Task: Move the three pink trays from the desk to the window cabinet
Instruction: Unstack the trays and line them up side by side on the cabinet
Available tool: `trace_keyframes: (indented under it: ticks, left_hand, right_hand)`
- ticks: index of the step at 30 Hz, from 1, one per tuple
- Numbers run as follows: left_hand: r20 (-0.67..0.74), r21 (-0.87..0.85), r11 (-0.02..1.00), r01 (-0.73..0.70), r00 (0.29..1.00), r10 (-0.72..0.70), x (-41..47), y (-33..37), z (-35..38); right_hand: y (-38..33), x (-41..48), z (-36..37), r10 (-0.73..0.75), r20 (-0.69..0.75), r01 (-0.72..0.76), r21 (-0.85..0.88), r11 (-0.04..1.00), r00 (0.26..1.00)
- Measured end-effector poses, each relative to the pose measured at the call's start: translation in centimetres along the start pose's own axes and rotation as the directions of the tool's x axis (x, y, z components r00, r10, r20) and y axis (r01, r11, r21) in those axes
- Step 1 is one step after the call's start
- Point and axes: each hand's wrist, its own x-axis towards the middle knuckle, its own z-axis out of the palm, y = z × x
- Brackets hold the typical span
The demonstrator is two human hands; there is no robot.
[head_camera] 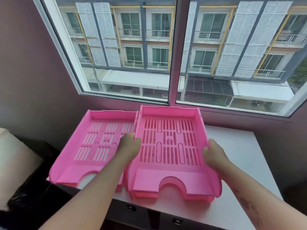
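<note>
Head view, two pink trays (pixel 169 146), both hands (pixel 131 146) gripping

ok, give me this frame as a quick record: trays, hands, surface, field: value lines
surface: white cabinet top under the window
left tray: resting on the cabinet top, front corner past its left edge
right tray: gripped by both side walls, rear tilted up
third tray: not clearly visible; may sit under the right tray
left hand: on the right tray's left wall
right hand: on its right wall
</note>
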Motion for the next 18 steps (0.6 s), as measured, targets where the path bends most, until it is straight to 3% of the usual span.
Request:
trace_keyframes:
  ticks: [5, 14, 18]
  left_hand:
    - [0.000, -0.051, 0.995, -0.089, 0.996, 0.089, 0.9, 3.8, 1.3]
    - [0.241, -0.105, 0.975, -0.197, 0.946, 0.217, -3.7, 13.3, 11.4]
    - [0.274, 0.006, 0.966, -0.258, 0.930, 0.246, -5.6, 14.6, 15.4]
  right_hand:
    - [0.9, 0.9, -4.5, -0.006, -0.083, 0.007, 0.023, 1.000, 0.996]
    - [11.1, 0.2, -15.6, 0.115, -0.219, -0.123, -0.026, 0.992, 0.969]
    - [15.0, -0.2, -17.6, 0.127, -0.260, -0.143, -0.045, 0.989, 0.957]
